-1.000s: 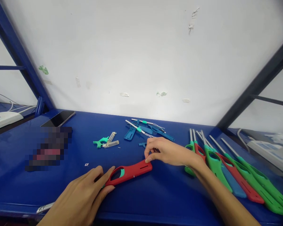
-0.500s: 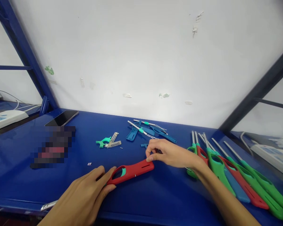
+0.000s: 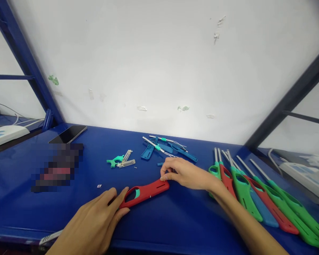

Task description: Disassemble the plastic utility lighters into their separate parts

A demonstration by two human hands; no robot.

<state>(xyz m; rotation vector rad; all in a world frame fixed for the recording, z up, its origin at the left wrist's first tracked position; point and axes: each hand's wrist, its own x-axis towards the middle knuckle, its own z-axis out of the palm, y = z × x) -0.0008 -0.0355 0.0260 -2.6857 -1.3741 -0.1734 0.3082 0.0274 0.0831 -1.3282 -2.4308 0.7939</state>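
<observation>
A red utility lighter handle lies slantwise above the blue table, its trigger opening showing a turquoise part; no metal tube is visible on it. My left hand grips the opening end between thumb and fingers. At the slotted far end, the thumb and forefinger of my right hand are pinched together, touching the handle's top. Whatever is in that pinch, if anything, is hidden or too small to make out. Just behind the right hand, a small blue piece shows partly.
Several finished-looking lighters lie at right, tubes pointing away. Behind the hands are opened blue casings with metal tubes and wires. Turquoise triggers and clear fuel tanks sit left of them. A phone lies at far left.
The view has shifted slightly, so everything sits a little further left. Both hands keep nearly the same position on the red handle.
</observation>
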